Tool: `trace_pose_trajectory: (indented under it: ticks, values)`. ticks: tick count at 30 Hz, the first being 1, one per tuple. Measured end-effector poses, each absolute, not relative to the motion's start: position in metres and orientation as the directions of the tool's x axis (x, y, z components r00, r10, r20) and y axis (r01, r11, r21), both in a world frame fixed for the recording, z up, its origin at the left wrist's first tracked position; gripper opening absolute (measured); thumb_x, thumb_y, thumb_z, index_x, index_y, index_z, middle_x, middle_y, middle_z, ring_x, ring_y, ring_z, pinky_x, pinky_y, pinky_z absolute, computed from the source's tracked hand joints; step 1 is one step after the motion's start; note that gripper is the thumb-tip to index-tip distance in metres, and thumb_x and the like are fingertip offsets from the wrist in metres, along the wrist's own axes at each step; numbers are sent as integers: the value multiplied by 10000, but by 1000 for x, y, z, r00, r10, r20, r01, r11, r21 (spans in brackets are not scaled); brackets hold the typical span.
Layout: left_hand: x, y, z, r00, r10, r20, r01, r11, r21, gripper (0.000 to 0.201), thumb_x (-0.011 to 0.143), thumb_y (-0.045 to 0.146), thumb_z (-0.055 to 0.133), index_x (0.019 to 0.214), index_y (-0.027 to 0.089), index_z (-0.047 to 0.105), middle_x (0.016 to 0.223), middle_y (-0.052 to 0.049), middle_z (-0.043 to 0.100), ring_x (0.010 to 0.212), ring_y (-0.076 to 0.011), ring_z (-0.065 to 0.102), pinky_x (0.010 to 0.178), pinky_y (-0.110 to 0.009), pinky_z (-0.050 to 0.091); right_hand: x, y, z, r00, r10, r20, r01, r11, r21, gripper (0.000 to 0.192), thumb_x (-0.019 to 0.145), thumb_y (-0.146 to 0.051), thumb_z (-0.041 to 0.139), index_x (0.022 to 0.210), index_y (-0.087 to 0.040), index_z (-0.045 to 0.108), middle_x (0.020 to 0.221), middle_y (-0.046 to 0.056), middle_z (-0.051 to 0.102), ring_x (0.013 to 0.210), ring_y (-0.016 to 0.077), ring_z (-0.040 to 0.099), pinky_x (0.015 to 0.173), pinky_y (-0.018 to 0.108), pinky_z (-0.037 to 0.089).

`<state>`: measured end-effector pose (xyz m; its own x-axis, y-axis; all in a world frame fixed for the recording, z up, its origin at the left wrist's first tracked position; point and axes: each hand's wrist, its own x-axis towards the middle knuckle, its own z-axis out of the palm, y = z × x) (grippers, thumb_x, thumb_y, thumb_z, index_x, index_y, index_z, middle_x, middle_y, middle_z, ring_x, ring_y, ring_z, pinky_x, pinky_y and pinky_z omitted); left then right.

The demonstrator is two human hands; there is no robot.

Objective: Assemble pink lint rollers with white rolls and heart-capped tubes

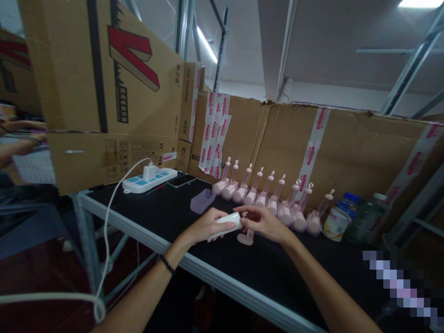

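Observation:
My left hand (204,225) is wrapped around a small white cylindrical piece (229,223), held level above the black table (166,217). My right hand (265,222) meets that white piece at its right end with pinched fingertips. Just below the hands a pink base piece (245,238) stands on the table. Behind them a row of several pink bottles with clear tubes (267,196) leans against the cardboard wall (347,152).
A small purple tray (202,200) lies left of the row. A white power strip (150,179) with a plugged cable and a phone (180,181) are at the far left. Jars (338,218) stand at the right. Another person's arms (19,138) show at the far left.

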<state>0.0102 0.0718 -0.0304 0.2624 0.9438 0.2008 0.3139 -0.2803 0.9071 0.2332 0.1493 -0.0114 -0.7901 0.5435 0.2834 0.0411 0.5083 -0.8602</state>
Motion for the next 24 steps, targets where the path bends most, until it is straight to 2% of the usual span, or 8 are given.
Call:
trace_pose_trajectory:
  ticks: [3,8,12,14,17,20,22,24]
  values:
    - [8,72,-32,284,943,175,324,-266,908,457,812,576,727,867,122,739,558,14,581,381,-83,467,319,-166,334,232,149,-14,-803,531,269,53,513,-857,478,866,-338,707,1316,-176,686,977,55,756,699,162,704,615,251,539]
    - [7,73,-32,281,947,154,303,-240,922,436,810,569,737,785,135,708,546,7,593,372,-90,480,314,-170,335,232,148,-12,-798,523,298,24,523,-852,453,842,-272,701,1291,-214,723,987,30,742,694,146,707,596,224,514]
    - [7,71,-29,262,954,148,243,-214,946,435,790,561,767,804,130,715,541,3,608,358,-89,480,310,-169,321,233,148,-8,-790,537,296,-18,463,-886,395,815,-274,698,1195,-201,779,881,25,757,697,163,718,635,250,550]
    - [8,70,-28,236,960,153,193,-200,961,433,779,550,786,823,124,723,548,-5,621,360,-97,492,309,-173,321,233,149,-7,-772,561,298,-46,419,-907,370,807,-303,686,1145,-197,794,892,33,762,734,189,739,692,299,589]
    - [9,72,-27,123,973,196,81,-206,975,441,799,546,779,907,122,725,579,-11,639,393,-112,522,326,-182,343,229,153,-6,-680,654,333,-113,355,-928,334,833,-395,661,1066,-195,792,974,52,766,861,224,754,803,366,610]
    - [8,77,-28,-72,954,291,-74,-296,952,501,877,617,665,1013,136,702,648,-12,662,496,-117,570,427,-188,423,220,156,-11,-538,765,353,-167,313,-935,370,872,-508,634,933,-178,788,1021,80,768,977,229,724,877,360,583]
    - [7,80,-29,-194,918,346,-166,-378,911,536,908,651,602,1040,139,693,736,-35,699,613,-128,621,526,-195,469,211,155,-18,-507,800,320,-173,269,-947,386,831,-532,696,853,-160,794,978,96,779,954,227,720,899,360,567]
    - [6,84,-30,-279,885,372,-239,-439,866,528,893,647,632,1060,149,685,841,-58,732,751,-153,666,624,-208,503,201,150,-26,-535,801,270,-165,214,-963,377,748,-517,793,811,-145,804,912,104,789,892,226,731,914,379,559]
